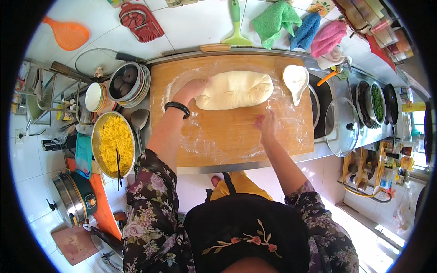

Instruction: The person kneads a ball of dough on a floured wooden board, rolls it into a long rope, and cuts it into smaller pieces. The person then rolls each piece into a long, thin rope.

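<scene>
A long, thick oval of pale dough (pixel 235 90) lies across a floured wooden board (pixel 218 143). Creases and a fold show at its right end. My left hand (pixel 194 88), with a black bangle on the wrist, touches the upper left end of the dough. Its fingertips are partly lost against the dough, so their grip is unclear. My right hand (pixel 268 123) is just below the dough's right end, apart from it, thumb away from the fingers and nothing visible in it. To the right, a white spouted scoop (pixel 295 80) with white powder sits on the board.
Left of the board stand a bowl of yellow shreds (pixel 114 143) with chopsticks, a metal spatula (pixel 139 119) and a bowl of dark lumps (pixel 125 80) on stacked dishes. On the right are a sink (pixel 322 102), a glass lid (pixel 341 126) and a bowl of chopped greens (pixel 377 102).
</scene>
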`<state>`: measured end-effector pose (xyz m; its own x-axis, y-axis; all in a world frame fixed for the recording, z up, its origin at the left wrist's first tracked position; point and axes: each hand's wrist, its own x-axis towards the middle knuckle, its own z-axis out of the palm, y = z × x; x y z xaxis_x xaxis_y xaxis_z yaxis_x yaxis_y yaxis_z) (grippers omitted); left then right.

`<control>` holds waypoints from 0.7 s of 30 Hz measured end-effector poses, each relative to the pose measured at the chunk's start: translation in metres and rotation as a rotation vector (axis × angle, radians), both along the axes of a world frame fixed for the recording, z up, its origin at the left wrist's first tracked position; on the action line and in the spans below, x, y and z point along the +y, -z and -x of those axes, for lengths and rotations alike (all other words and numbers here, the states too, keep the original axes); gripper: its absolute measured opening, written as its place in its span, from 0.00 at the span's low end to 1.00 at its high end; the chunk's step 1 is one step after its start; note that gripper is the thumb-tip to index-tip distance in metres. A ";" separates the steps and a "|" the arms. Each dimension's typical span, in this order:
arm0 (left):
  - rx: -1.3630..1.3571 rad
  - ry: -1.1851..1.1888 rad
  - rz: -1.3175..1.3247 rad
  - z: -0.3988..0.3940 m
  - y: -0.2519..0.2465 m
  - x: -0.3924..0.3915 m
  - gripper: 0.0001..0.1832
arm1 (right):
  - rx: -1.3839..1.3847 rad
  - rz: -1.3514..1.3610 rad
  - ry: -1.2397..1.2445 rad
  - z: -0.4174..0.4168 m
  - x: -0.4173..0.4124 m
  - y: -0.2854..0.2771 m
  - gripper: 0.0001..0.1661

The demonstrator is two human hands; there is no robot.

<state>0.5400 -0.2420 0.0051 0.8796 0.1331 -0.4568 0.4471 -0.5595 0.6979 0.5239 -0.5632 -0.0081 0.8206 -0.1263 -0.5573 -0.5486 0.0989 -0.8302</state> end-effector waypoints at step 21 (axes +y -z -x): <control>0.173 -0.125 0.937 0.100 -0.032 -0.192 0.17 | -0.447 0.966 -1.089 -0.069 0.123 -0.009 0.26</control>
<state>0.4401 -0.4345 0.0369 0.7945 -0.2636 -0.5471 0.6041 0.2512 0.7563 0.5929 -0.4400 0.0010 0.8257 0.4733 -0.3070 0.3122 -0.8366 -0.4501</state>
